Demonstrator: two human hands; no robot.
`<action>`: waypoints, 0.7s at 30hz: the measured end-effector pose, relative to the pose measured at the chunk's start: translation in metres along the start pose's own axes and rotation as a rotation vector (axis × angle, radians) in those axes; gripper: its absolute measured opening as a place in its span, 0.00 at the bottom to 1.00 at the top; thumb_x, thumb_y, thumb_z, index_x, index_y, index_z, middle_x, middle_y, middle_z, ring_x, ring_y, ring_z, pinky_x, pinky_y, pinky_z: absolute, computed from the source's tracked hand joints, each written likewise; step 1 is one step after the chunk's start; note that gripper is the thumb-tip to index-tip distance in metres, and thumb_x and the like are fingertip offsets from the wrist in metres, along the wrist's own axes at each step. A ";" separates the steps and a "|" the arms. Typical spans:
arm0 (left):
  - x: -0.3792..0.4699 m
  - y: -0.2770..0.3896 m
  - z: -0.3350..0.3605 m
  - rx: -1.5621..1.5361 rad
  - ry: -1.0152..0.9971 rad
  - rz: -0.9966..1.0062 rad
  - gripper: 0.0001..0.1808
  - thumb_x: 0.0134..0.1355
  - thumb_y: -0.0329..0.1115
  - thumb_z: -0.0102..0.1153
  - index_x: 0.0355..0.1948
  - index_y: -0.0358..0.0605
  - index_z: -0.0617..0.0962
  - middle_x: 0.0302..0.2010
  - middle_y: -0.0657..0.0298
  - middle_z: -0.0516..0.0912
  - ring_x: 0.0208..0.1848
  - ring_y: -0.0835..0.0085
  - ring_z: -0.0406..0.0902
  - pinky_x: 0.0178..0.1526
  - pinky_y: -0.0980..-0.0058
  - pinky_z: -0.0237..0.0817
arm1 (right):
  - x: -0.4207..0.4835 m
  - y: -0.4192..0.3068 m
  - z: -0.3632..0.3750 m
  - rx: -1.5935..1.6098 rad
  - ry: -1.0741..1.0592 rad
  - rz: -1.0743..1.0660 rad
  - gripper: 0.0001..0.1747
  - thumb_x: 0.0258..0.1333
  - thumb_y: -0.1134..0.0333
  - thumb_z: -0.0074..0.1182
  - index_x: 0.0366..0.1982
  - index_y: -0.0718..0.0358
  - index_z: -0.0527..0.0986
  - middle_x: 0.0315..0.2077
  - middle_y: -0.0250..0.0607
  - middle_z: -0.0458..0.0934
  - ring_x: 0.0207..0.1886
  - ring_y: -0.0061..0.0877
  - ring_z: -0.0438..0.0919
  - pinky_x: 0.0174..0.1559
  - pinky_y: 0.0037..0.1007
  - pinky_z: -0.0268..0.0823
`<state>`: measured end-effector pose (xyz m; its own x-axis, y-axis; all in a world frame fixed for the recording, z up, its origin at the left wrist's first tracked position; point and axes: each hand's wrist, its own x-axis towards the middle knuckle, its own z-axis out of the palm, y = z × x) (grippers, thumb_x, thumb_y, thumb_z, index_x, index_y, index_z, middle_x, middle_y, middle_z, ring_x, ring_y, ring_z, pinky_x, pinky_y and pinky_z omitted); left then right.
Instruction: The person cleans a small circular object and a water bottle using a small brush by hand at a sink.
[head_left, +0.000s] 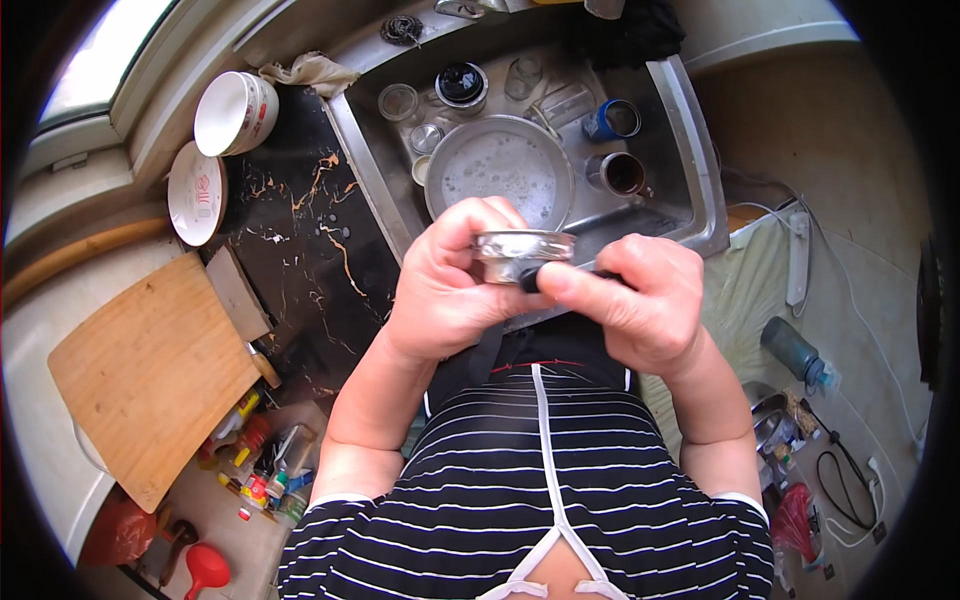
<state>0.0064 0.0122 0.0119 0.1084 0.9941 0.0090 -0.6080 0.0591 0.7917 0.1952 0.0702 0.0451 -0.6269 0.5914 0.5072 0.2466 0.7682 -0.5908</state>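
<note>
My left hand grips a round, stepped metal lid by its side, in front of my body at the near edge of the sink. Pinched in my right hand is a slim black object, whose tip meets the lid's underside; fingers hide most of it, so its kind is unclear. Beyond both hands, a round metal basin with water and suds stands in the stainless steel sink. A brown mug and a blue can-shaped container sit right of the basin.
Glass jars and a black-topped cup stand at the sink's back. Left of it, a dark marbled counter bears white bowls, a plate and a wooden cutting board. At right lies a bottle.
</note>
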 end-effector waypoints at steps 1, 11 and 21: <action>0.000 0.001 -0.003 -0.059 0.033 -0.005 0.20 0.49 0.16 0.72 0.37 0.44 0.75 0.38 0.65 0.78 0.40 0.79 0.75 0.45 0.79 0.68 | -0.005 0.006 0.003 -0.029 0.061 -0.007 0.28 0.38 0.73 0.60 0.47 0.48 0.85 0.16 0.27 0.63 0.15 0.20 0.65 0.17 0.24 0.59; 0.002 -0.002 0.013 -0.424 0.114 -0.225 0.22 0.49 0.17 0.71 0.42 0.44 0.76 0.45 0.63 0.78 0.49 0.73 0.78 0.54 0.71 0.72 | -0.020 -0.001 0.018 0.773 0.276 0.508 0.30 0.52 0.80 0.65 0.59 0.68 0.74 0.42 0.42 0.82 0.40 0.22 0.79 0.43 0.22 0.71; 0.002 0.022 0.011 0.297 0.065 -0.137 0.17 0.52 0.22 0.72 0.41 0.40 0.78 0.36 0.68 0.81 0.39 0.84 0.77 0.44 0.82 0.70 | 0.003 0.003 -0.008 0.231 0.086 0.187 0.31 0.41 0.84 0.61 0.52 0.60 0.81 0.26 0.36 0.76 0.25 0.24 0.75 0.27 0.24 0.68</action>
<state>0.0012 0.0146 0.0361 0.1173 0.9830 -0.1416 -0.3345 0.1733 0.9263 0.2002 0.0765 0.0498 -0.5196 0.7433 0.4214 0.1716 0.5739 -0.8007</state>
